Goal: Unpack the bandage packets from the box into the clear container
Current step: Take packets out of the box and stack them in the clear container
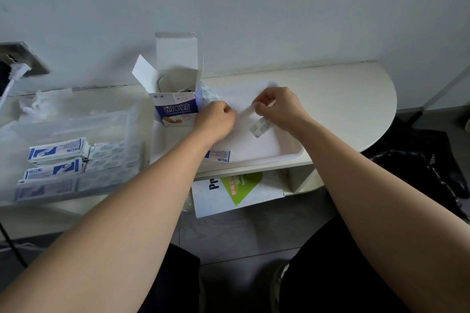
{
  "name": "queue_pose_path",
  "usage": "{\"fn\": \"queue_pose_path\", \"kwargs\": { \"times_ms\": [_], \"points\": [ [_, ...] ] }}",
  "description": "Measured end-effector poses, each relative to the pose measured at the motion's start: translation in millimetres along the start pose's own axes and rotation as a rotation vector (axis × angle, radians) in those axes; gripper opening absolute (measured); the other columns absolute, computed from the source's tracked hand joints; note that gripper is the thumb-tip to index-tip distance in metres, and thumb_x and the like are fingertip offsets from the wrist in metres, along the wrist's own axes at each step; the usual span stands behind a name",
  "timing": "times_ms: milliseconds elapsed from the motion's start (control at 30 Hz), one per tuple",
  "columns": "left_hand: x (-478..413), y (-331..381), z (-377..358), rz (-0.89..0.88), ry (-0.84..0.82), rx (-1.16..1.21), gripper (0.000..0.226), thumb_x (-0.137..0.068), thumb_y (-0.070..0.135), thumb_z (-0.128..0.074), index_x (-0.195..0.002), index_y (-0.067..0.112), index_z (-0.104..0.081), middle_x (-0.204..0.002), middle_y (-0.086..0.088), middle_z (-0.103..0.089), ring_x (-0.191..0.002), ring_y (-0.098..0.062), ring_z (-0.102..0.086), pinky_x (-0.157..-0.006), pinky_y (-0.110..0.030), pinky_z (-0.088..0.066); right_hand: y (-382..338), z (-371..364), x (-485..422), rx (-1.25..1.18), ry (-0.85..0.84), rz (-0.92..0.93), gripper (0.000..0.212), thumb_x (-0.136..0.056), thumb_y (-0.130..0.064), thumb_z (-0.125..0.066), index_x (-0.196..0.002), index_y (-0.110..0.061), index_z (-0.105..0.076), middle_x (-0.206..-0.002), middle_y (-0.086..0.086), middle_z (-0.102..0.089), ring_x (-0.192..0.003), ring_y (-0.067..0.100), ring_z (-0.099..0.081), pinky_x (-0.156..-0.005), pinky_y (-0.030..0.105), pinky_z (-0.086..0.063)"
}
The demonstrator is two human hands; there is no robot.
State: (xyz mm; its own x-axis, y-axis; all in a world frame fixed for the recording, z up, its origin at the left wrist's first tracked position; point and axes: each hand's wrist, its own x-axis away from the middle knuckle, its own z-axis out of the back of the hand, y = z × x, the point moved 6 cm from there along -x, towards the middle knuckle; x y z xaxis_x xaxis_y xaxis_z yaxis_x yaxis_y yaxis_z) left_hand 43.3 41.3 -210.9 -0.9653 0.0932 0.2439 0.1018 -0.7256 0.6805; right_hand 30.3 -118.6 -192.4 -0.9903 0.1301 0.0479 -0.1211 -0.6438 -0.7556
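I'm looking at the bandage packet [259, 125] right now: it's hanging in the air over the white tray [279, 151], stretched between both hands, with its blue-printed end dangling just below the right hand [281, 107]. That hand is pinching the packet's upper part, thumb and fingers curled in tight. The left hand [216, 119] is curling into a loose fist at the packet's other end, fingertips seeming to nip it, though I can't make out the exact grip from here.

Just left of the left hand, the box [176, 109] is standing upright on the tray with its top flaps open. A strip of packets [209, 94] is leaning beside it, and a loose packet [220, 156] is lying at the tray's near edge, partly under the left forearm.

Further left, the clear container [76, 122] is sitting on the table [343, 99], holding stacked packets [58, 152] in its near half. A booklet [236, 190] is lying on the shelf below, and a wall socket [20, 58] is showing far left.
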Motion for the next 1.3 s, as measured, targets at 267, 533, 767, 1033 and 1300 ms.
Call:
{"fn": "queue_pose_path", "kwargs": {
  "times_ms": [267,533,767,1033,1300],
  "points": [
    [23,0,-18,0.247,-0.368,0.455,0.030,-0.096,0.034,-0.053,-0.085,0.010,-0.068,-0.073,-0.003,-0.063,-0.059,-0.013,-0.057,-0.051,-0.023,-0.048,-7,12,15,-0.120,-0.036,0.073,0.026,-0.082,-0.003,-0.055,-0.074,-0.024,-0.067,-0.070,-0.011,-0.053,-0.058,0.003,-0.043,-0.049,0.009,-0.036],
    [19,-5,-5,0.084,-0.203,0.317,0.012,-0.093,0.018,-0.061,-0.099,0.008,-0.062,-0.076,-0.004,-0.060,-0.062,-0.013,-0.058,-0.048,-0.019,-0.050,6,19,8,-0.204,0.048,-0.069,0.032,-0.088,-0.005,-0.040,-0.084,-0.022,-0.066,-0.079,0.001,-0.056,-0.062,0.015,-0.051,-0.061,0.031,-0.048],
    [18,-11,23,-0.051,-0.179,-0.137,0.008,-0.091,0.019,-0.061,-0.088,0.017,-0.068,-0.082,-0.006,-0.067,-0.069,-0.022,-0.062,-0.070,-0.036,-0.057,-5,-5,13,-0.175,-0.202,-0.154,0.032,-0.094,-0.013,-0.035,-0.098,-0.012,-0.068,-0.084,0.002,-0.057,-0.067,0.010,-0.050,-0.058,0.022,-0.039],
    [33,-41,50,-0.079,-0.164,-0.496,0.014,-0.076,0.025,-0.075,-0.073,0.033,-0.065,-0.073,0.018,-0.059,-0.083,-0.013,-0.059,-0.072,-0.024,-0.043,-14,-49,27,0.030,-0.473,-0.134,0.022,-0.090,-0.012,-0.056,-0.103,0.000,-0.069,-0.085,0.008,-0.063,-0.079,0.021,-0.057,-0.063,0.023,-0.046],
    [38,-28,55,-0.145,-0.020,-0.474,0.013,-0.087,0.028,-0.057,-0.086,0.019,-0.067,-0.093,0.000,-0.067,-0.090,-0.024,-0.061,-0.077,-0.032,-0.050,-27,-49,13,-0.104,-0.253,-0.171,0.040,-0.091,0.003,-0.031,-0.100,-0.009,-0.067,-0.082,0.001,-0.052,-0.086,0.020,-0.050,-0.069,0.025,-0.040]
  ]
}}
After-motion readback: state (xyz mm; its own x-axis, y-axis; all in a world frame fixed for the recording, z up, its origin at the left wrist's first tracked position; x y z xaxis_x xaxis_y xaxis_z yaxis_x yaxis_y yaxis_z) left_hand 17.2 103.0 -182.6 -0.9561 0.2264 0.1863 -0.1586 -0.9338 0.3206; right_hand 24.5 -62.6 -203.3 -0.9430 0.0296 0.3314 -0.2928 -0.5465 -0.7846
